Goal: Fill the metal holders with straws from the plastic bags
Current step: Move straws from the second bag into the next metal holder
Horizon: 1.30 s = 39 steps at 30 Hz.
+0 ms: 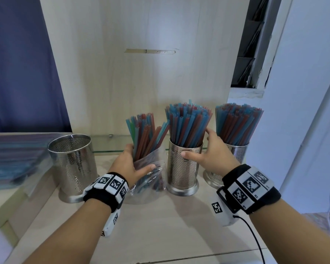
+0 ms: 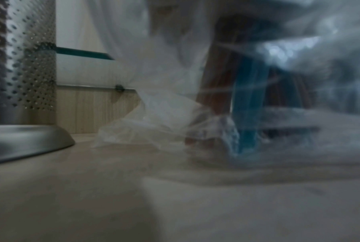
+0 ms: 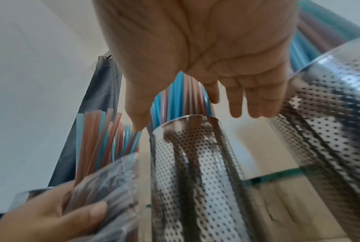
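Observation:
Three perforated metal holders stand in a row on the wooden counter [image 1: 160, 225]. The left holder [image 1: 72, 164] is empty. The middle holder [image 1: 183, 168] and the right holder [image 1: 236, 151] are packed with red and blue straws [image 1: 189, 124]. Between the left and middle holders stands a clear plastic bag [image 1: 152, 174] of straws, gripped by my left hand [image 1: 139, 159]. My right hand [image 1: 198, 143] is spread at the middle holder's rim, thumb on the metal, fingers against the straws. In the right wrist view its palm [image 3: 195, 49] hangs open above that holder [image 3: 195, 172].
A stack of bagged straws [image 1: 11, 155] lies on a raised ledge at the left. A wooden back panel [image 1: 141, 73] and a low glass shelf [image 1: 107, 145] sit behind the holders. A black cable [image 1: 255, 241] runs off my right wrist. A white wall [image 1: 303, 111] is close on the right.

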Each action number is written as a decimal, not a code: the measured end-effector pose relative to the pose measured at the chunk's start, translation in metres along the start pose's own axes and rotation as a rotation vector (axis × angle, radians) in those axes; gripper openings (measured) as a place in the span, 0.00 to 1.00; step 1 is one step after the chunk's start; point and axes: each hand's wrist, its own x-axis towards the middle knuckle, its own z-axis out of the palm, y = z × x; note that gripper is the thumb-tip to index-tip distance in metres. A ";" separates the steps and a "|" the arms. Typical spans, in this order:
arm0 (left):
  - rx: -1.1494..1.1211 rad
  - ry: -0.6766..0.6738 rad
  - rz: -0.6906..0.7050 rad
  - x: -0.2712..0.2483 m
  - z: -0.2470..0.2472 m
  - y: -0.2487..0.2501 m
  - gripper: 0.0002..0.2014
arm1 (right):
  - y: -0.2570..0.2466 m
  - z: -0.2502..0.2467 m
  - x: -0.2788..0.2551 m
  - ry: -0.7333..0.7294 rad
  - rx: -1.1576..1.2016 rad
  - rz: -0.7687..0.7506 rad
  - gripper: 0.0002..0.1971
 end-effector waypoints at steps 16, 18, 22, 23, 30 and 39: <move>0.042 0.010 -0.008 -0.003 -0.001 0.005 0.40 | 0.038 0.020 0.002 0.045 -0.080 -0.155 0.48; 0.043 0.009 -0.009 -0.003 -0.001 0.005 0.40 | 0.040 0.024 0.003 0.039 -0.067 -0.150 0.48; 0.040 0.005 -0.009 -0.002 -0.001 0.004 0.41 | 0.042 0.032 0.006 -0.007 -0.084 -0.114 0.52; 0.040 0.002 -0.008 -0.002 -0.001 0.003 0.42 | 0.042 0.033 0.007 -0.017 -0.077 -0.104 0.53; 0.062 0.018 0.006 -0.001 0.000 0.004 0.40 | 0.048 0.042 0.012 -0.043 -0.012 -0.072 0.62; 0.037 0.002 0.076 0.006 0.000 -0.003 0.31 | 0.050 0.044 0.012 -0.032 0.014 -0.085 0.63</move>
